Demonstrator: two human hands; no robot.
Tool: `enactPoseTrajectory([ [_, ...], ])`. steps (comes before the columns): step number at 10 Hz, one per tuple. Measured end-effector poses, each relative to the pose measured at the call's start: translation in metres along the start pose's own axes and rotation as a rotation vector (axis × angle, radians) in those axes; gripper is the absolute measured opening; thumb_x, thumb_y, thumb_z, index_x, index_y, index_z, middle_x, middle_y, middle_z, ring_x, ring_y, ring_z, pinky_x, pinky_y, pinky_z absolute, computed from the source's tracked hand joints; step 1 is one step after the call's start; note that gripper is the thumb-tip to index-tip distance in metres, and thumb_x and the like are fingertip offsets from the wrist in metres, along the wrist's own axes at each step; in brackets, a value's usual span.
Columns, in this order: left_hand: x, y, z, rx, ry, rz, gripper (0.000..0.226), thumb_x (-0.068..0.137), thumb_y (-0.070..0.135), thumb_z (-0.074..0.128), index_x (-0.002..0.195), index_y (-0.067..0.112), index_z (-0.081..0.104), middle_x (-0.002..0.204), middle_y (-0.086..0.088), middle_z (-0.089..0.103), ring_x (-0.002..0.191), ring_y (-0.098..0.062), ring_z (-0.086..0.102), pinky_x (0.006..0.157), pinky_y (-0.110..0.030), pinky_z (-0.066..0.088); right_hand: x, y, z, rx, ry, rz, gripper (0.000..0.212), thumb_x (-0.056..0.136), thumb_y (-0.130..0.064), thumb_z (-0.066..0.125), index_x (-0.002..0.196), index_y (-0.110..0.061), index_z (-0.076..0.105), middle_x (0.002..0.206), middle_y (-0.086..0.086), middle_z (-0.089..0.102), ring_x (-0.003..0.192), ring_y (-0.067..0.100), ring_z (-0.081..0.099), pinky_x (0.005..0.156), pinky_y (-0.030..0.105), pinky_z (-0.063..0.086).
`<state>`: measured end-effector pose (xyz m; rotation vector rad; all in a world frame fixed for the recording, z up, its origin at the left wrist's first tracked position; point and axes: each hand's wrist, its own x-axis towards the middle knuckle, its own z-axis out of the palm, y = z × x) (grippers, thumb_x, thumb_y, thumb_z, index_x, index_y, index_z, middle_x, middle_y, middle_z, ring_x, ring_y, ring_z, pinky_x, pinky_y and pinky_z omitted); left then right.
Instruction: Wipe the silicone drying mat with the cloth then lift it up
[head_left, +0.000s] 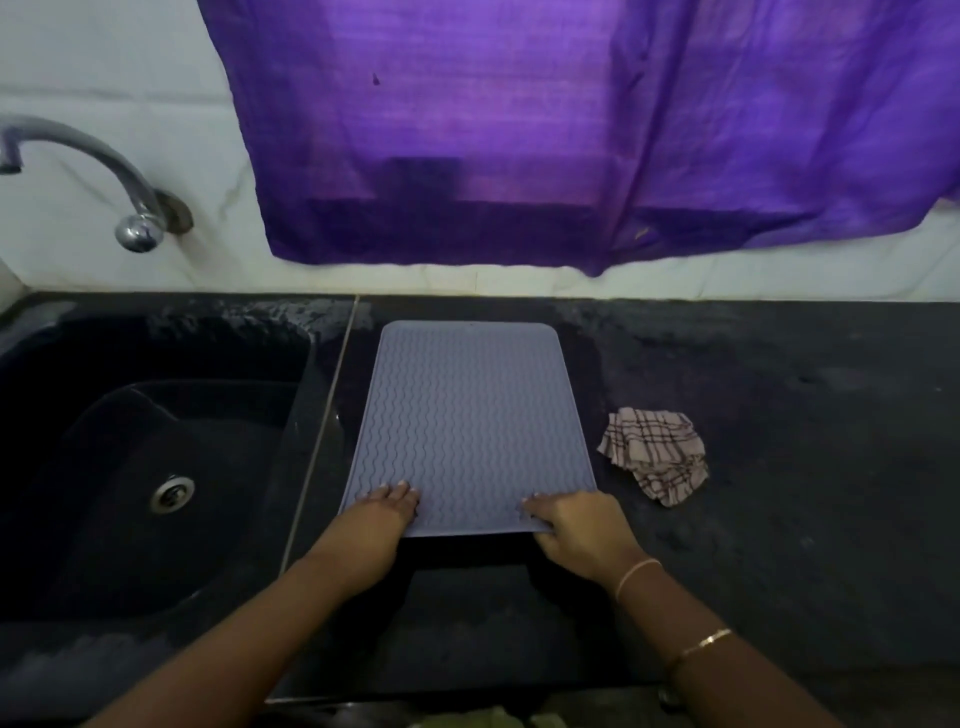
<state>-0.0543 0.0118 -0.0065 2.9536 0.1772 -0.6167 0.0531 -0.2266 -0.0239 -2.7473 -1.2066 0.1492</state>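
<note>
Fingers (401, 491) of the left hand (384, 512) lie pretty much straight on top of the mat (467, 415) at its near left corner. Can't tell if the thumb is tucked under the edge, so grip or just a press, no idea. The right hand (576, 525) is clearer: fingers curled over the near right corner and the thumb seems to hook the edge, so I'd call that a grasp.

The mat lies flat on the counter (779, 415), long way pointing at the wall, just right of the sink. The cloth (657, 452) sits crumpled on the counter beside the mat's right edge, not touching it and not in either hand. So my read is that wiping is over and this is the lift.

To do it well, I'd get both thumbs properly under the near corners and peel from the near edge up. Silicone is floppy and tends to cling to a damp top, so raise both corners evenly or it'll sag and fold in the middle. Any water in the wavy grooves will run to the low end, so tipping it toward the sink (130, 467) makes sense.

The counter is dark stone with pale damp-looking patches. A metal tap (104, 171) comes off the white wall (104, 52), and a purple curtain (519, 130) hangs behind.
</note>
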Motion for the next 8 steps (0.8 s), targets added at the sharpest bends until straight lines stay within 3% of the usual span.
enactPoseTrajectory([
  [1,-0.012,0.003,0.013,-0.001,-0.004,-0.021,0.067,0.097,0.003,0.037,0.153,0.012,0.002,0.161,-0.007,0.001,0.149,-0.022,0.006,0.120,-0.031,0.005,-0.010,-0.004,-0.001,-0.028,0.034,-0.066,0.036,0.076,-0.030,0.054,0.107,-0.021,0.071,0.103,0.000,0.073,0.090,0.024,0.069,0.067,0.035,0.057],
  [2,-0.019,0.008,0.018,0.061,-0.018,-0.015,0.068,0.096,0.006,0.038,0.153,0.010,0.000,0.161,-0.009,0.000,0.149,-0.025,0.006,0.120,-0.034,0.006,-0.018,-0.003,0.004,-0.063,0.046,-0.126,0.032,0.057,-0.033,0.062,0.083,-0.023,0.075,0.078,-0.005,0.075,0.064,0.014,0.071,0.041,0.026,0.053],
  [3,-0.023,0.008,0.018,0.053,-0.032,0.020,0.069,0.097,0.019,0.040,0.153,0.010,0.000,0.161,-0.009,-0.001,0.149,-0.024,0.005,0.121,-0.034,0.008,-0.024,-0.003,-0.001,-0.058,0.037,-0.132,0.041,0.055,-0.040,0.064,0.092,-0.026,0.075,0.091,-0.006,0.075,0.076,0.009,0.072,0.047,0.023,0.056],
  [4,-0.028,0.002,0.008,0.029,-0.058,0.085,0.083,0.093,0.053,0.043,0.153,0.012,0.004,0.161,-0.006,0.001,0.149,-0.021,0.007,0.121,-0.033,0.014,-0.032,0.004,-0.001,0.010,-0.041,-0.129,0.062,0.074,-0.050,0.043,0.128,-0.025,0.057,0.139,0.001,0.052,0.123,0.012,0.053,0.094,0.034,0.051],
  [5,-0.025,0.003,-0.007,0.050,-0.102,0.084,0.092,0.082,0.075,0.036,0.150,0.014,0.025,0.157,-0.007,0.023,0.142,-0.021,0.030,0.116,-0.034,0.029,-0.038,0.005,-0.005,0.053,-0.176,-0.122,0.078,0.073,-0.063,0.021,0.139,-0.029,0.044,0.154,-0.003,0.026,0.140,0.010,0.028,0.113,0.028,0.030],
  [6,-0.015,0.011,-0.017,0.120,-0.058,0.079,0.080,0.080,0.079,0.027,0.109,0.013,0.063,0.100,-0.002,0.064,0.089,-0.014,0.058,0.072,-0.026,0.045,-0.038,0.004,-0.012,0.106,-0.181,-0.124,0.063,0.081,-0.058,0.032,0.131,-0.027,0.054,0.152,-0.003,0.031,0.139,0.008,0.031,0.113,0.024,0.027],
  [7,-0.007,0.020,-0.030,0.183,-0.066,0.048,0.058,0.092,0.062,0.036,0.096,0.012,0.064,0.071,0.004,0.049,0.077,-0.012,0.048,0.068,-0.024,0.035,-0.033,0.005,-0.018,0.147,-0.117,-0.112,0.046,0.086,-0.047,0.042,0.113,-0.021,0.068,0.133,-0.004,0.058,0.123,0.006,0.050,0.103,0.025,0.041],
  [8,0.003,0.027,-0.046,0.214,-0.064,0.049,0.054,0.093,0.056,0.040,0.106,0.010,0.064,0.087,-0.001,0.056,0.082,-0.014,0.051,0.074,-0.026,0.037,-0.018,0.005,-0.028,0.191,-0.042,-0.113,0.050,0.084,-0.048,0.034,0.093,-0.017,0.072,0.098,-0.006,0.071,0.088,0.009,0.063,0.079,0.030,0.051],
])
